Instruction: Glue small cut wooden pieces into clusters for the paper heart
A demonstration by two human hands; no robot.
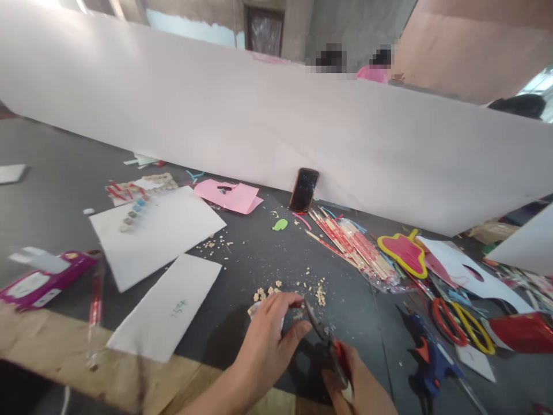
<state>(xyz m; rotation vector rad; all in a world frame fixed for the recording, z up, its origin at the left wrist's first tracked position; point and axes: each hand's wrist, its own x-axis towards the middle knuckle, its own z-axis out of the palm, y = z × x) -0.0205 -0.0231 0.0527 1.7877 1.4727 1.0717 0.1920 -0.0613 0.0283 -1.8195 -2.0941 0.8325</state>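
My right hand is closed around the red handles of dark-jawed pliers, whose tip points up and left. At that tip, my left hand has its thumb and forefinger curled toward each other around something too small to make out. A white object shows partly from behind my left fingers. Just beyond that hand lies a cluster of small beige pieces, and more beige bits are scattered to the right of the pliers' tip.
White cards and pink paper lie left. A phone leans on the white partition. Bundled sticks, red scissors, yellow scissors and a blue glue gun lie right. People are partly visible behind the partition.
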